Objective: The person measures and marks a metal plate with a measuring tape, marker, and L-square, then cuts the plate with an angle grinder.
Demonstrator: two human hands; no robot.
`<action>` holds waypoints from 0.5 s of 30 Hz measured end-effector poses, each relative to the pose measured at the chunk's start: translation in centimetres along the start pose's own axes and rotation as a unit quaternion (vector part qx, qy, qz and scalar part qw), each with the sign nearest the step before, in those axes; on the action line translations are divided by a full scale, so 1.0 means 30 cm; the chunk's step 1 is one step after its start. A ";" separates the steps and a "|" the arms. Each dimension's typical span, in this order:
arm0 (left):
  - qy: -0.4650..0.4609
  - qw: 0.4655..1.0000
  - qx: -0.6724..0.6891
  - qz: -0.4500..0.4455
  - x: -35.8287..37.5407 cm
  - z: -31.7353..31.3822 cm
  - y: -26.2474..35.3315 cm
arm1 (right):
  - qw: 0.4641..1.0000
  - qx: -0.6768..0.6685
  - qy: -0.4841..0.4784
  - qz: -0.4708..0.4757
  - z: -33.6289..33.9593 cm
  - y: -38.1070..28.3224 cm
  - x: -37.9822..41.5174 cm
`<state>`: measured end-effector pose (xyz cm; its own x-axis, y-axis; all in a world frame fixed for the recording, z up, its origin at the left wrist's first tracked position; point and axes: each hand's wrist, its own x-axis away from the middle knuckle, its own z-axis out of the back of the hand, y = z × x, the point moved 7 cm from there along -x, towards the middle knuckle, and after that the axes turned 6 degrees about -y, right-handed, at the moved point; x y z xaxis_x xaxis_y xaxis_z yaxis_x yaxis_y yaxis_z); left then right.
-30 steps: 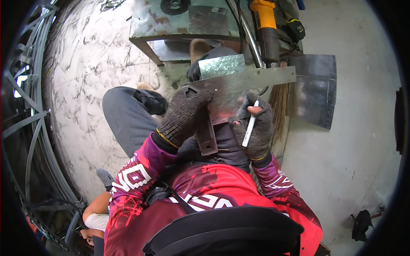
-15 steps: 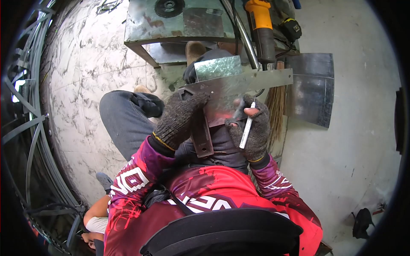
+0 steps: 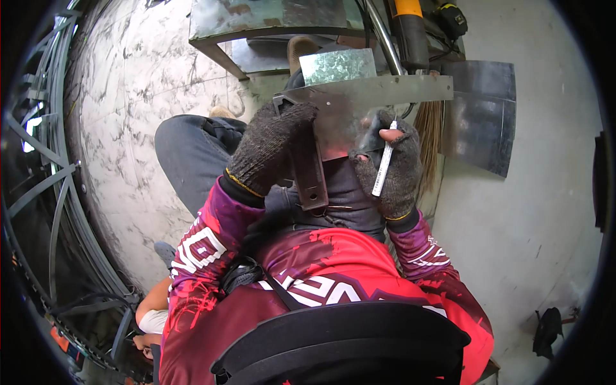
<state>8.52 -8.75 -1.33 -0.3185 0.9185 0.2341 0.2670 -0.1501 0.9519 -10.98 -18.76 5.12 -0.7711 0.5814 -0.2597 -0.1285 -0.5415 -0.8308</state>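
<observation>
Hands: both gloved, with fingertips bare on the right, and apart from each other. The left hand (image 3: 273, 151) is closed on the square (image 3: 391, 90) near its corner, thumb lying along the inner end of the blade. The right hand (image 3: 391, 167) has a white pen (image 3: 383, 170) clamped under its thumb, the slim tip pointing away from the body and near the lower edge of the blade. Fingers of the same hand are at the right edge of the sheet (image 3: 338, 67); whether they grip it cannot be told.

Work position: the sheet is held above the lap, the blade of the square lying across it. One part of the sheet shows beyond the blade, pale and mottled; the other shows on the near side, with a red reflection at its lower edge. The blade overhangs the sheet to the right. The stock of the square runs down toward the body, over the dark trousers (image 3: 192, 154), and a hole is visible at its near end.

Surroundings: the bench (image 3: 215, 25) stands ahead. To its right are a pipe (image 3: 383, 38), an orange and black power tool (image 3: 410, 38), cut off by the view, and a tape measure (image 3: 452, 22). A broom (image 3: 428, 135) is just beyond the right hand, beside a dark panel (image 3: 478, 122). Metal bars (image 3: 54, 224) line the left side. Another person's leg (image 3: 154, 298) shows at lower left.
</observation>
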 end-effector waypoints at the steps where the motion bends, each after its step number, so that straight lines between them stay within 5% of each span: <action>1: -0.004 1.000 -0.001 0.002 0.003 0.009 -0.013 | 0.999 -0.033 0.007 -0.014 -0.005 0.012 0.007; 2: -0.019 0.971 -0.222 -0.091 0.007 -0.004 0.070 | 0.997 -0.065 0.016 -0.029 -0.006 0.023 0.014; 3: -0.035 0.884 -0.429 -0.183 0.019 -0.043 0.138 | 0.997 -0.065 0.020 -0.033 0.001 0.028 0.013; 5: -0.045 0.870 -0.453 -0.191 0.015 -0.061 0.188 | 0.997 0.055 0.037 0.028 0.017 0.005 0.003; 7: -0.056 0.854 -0.475 -0.203 0.015 -0.081 0.206 | 0.997 0.056 0.058 0.017 0.015 0.011 0.012; 9: -0.072 0.848 -0.511 -0.124 0.008 -0.073 0.176 | 0.998 0.058 0.036 -0.008 0.015 0.014 0.015; 13: -0.065 0.864 -0.467 -0.178 0.010 -0.081 0.174 | 1.000 0.005 0.000 -0.023 0.003 0.026 0.022; 15: -0.049 0.961 -0.273 -0.005 -0.007 -0.014 0.039 | 1.000 0.025 0.005 -0.006 0.007 0.019 0.014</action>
<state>8.53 -9.26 -0.20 -0.2239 0.9468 0.2310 -0.2616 -0.2867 0.9216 -11.51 -18.95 4.64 -0.7635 0.5940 -0.2537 -0.1696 -0.5633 -0.8087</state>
